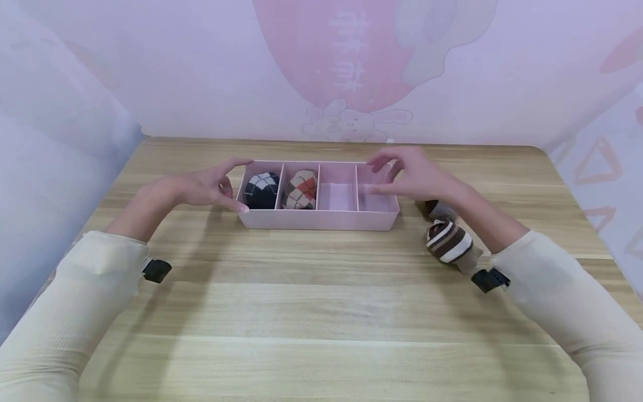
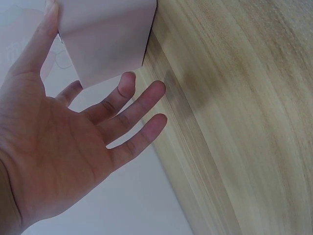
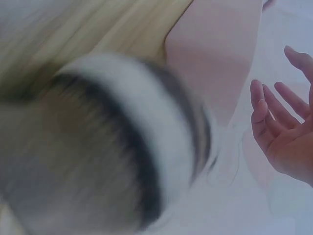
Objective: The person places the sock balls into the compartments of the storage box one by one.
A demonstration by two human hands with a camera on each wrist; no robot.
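A pink divided box [image 1: 321,220] sits mid-table with a black-and-white argyle sock ball [image 1: 261,190] in its leftmost compartment and a tan-and-orange argyle sock ball [image 1: 300,190] in the second. The two right compartments are bare. My left hand [image 1: 221,187] is open at the box's left end [image 2: 105,34], its thumb at the box's corner. My right hand [image 1: 402,173] hovers open over the box's right end [image 3: 215,63], holding nothing. A brown-and-white striped sock ball [image 1: 447,241] lies on the table under my right forearm, filling the right wrist view as a blur [image 3: 107,147].
The wooden table [image 1: 321,312] stretches wide toward me. A second darker sock bundle [image 1: 438,209] lies just behind the striped one. Pale fabric walls with a pink print [image 1: 351,50] close in the back and sides.
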